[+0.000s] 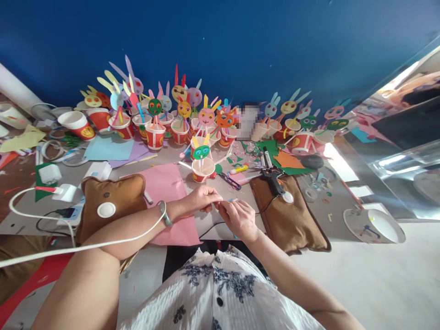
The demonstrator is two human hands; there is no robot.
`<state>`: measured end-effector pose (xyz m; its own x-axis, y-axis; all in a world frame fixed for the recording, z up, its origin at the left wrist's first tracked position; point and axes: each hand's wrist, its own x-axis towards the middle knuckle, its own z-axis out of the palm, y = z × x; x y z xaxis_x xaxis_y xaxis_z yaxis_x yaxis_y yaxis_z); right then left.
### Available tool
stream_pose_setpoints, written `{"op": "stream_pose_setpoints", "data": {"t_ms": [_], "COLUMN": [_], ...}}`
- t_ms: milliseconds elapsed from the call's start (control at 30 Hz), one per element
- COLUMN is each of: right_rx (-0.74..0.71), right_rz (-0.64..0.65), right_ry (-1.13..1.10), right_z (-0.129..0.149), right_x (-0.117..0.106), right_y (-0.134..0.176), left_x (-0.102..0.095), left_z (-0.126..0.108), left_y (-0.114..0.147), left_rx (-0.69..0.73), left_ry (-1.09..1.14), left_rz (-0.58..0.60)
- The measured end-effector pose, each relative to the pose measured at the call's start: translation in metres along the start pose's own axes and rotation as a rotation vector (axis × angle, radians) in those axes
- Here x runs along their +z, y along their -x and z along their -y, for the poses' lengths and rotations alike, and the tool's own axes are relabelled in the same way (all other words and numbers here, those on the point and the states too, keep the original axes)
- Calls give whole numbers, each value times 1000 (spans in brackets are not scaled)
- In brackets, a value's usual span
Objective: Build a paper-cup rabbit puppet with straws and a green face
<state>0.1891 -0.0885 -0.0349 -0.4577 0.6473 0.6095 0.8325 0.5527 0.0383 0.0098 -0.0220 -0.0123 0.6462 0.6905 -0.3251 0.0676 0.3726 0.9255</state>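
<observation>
Above the table's front edge, my left hand (202, 198) and my right hand (239, 217) meet fingertip to fingertip. Both are closed in a pinch, and whatever lies between the fingers is too small to make out. Just beyond them stands a paper cup (202, 171) with a green rabbit face (201, 152) with yellow ears rising from it. A pink paper sheet (168, 188) lies partly under my left forearm. Right of my hands, a black glue gun (273, 179) rests on a brown cushion (292, 215), its cord running past my right hand.
Several red-and-white cups with paper rabbit faces line the blue wall (220, 46). Another brown cushion (118, 201) sits left, near a white plug (67, 192). A craft knife (229, 180), a yellow marker (239, 169) and paper scraps lie ahead. A white cable (103, 246) crosses my left arm.
</observation>
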Motion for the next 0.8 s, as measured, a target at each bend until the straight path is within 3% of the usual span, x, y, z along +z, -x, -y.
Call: {"op": "stream_pose_setpoints", "data": {"t_ms": [167, 267, 333, 433, 533, 633, 800], "right_rx": [21, 122, 240, 377, 324, 254, 208], "right_rz": [32, 109, 189, 242, 434, 764, 883], "right_ry": [-55, -173, -211, -55, 93, 270, 247], "right_z": [3, -3, -17, -54, -94, -121, -137], "right_x": [3, -3, -10, -20, -19, -3, 26], "right_y": [1, -1, -9, -32, -64, -91, -106], "left_x": [-2, -4, -5, -4, -4, -5, -8], "left_z": [1, 3, 4, 6, 8, 12, 23], "left_y": [-3, -5, -6, -9, -11, -14, -17], "left_rx": [6, 13, -4, -28, -40, -36, 54], "left_ry": [-24, -32, -31, -38, -47, -16, 64], "left_rz": [-30, -52, -55, -55, -77, -71, -29]}}
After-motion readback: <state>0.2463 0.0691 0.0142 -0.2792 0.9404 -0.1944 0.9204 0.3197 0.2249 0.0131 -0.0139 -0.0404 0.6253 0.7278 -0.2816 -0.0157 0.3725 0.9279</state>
